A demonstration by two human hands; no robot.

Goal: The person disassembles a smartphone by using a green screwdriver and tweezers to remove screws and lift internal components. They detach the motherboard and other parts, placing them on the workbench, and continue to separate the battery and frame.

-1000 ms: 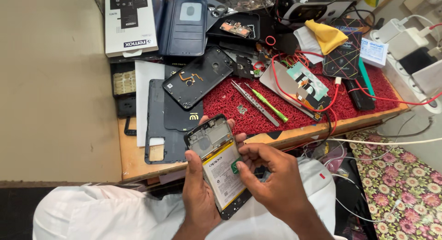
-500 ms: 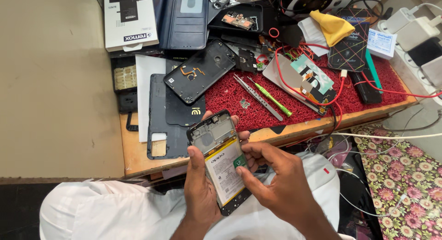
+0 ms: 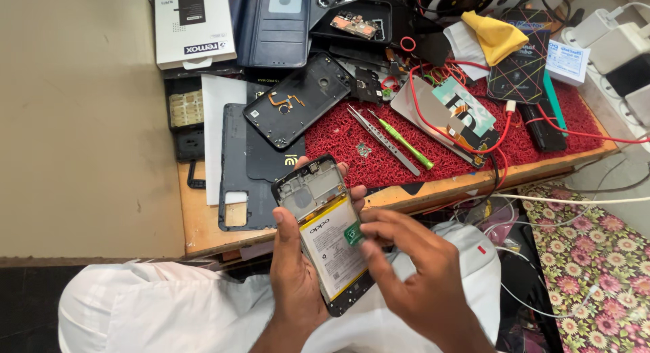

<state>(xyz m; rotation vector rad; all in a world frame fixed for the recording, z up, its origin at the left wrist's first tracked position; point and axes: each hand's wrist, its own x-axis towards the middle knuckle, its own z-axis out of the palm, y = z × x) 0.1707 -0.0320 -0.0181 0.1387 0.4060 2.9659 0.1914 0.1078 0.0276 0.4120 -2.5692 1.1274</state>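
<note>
Opened phone, back cover off and white battery exposed, is clasped in the left hand, thumb on its left edge, fingers wrapped behind; right hand fingertips pinch a small green tab at the battery's right edge; phone is held above the lap, just off the wooden table near edge; on the red mat: tweezers, green screwdriver; black back cover towards the far left corner
</note>
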